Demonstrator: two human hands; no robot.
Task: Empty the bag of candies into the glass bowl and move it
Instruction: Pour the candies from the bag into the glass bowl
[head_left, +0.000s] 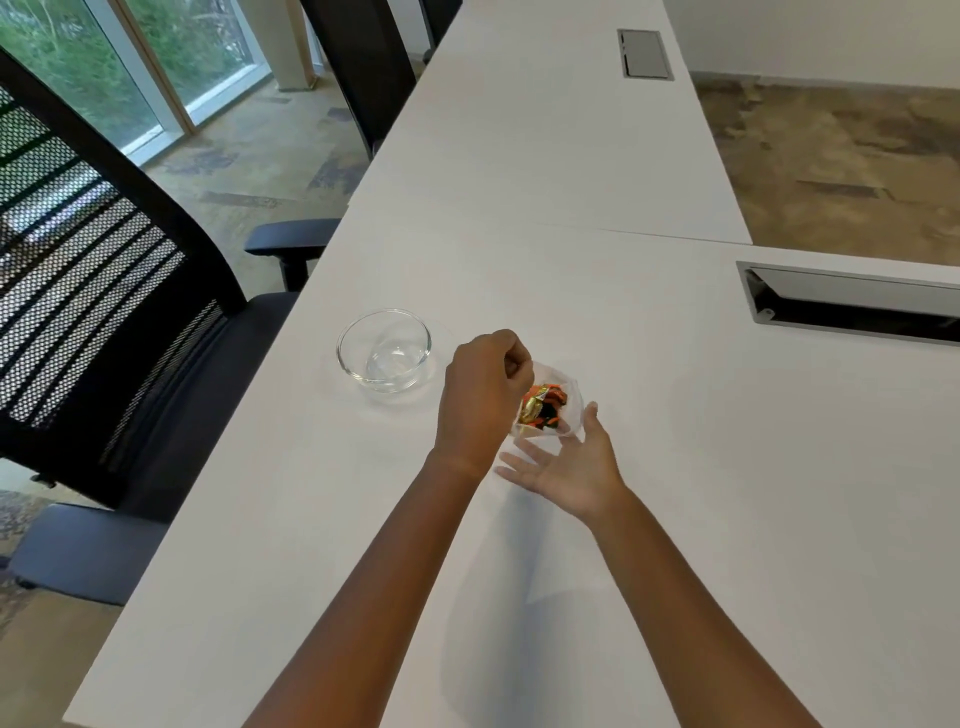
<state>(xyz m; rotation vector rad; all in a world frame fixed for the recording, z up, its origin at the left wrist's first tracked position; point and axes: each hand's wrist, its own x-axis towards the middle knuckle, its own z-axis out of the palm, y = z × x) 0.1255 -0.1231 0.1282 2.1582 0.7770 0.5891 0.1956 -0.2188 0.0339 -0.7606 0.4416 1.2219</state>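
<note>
A clear plastic bag (563, 402) with orange, gold and dark wrapped candies (543, 408) lies on the white table (519, 208). My left hand (483, 395) is closed on the bag's upper left edge. Just below the bag my right hand (566, 467) is spread palm up, its fingertips touching the bag's lower edge. The glass bowl (384, 348) stands empty on the table, a short way to the left of my left hand.
A black mesh office chair (104, 291) stands close against the table's left edge, with another chair (363, 67) further back. A grey cable hatch (852, 301) is set in the table at the right, and a second hatch (644, 54) lies far back.
</note>
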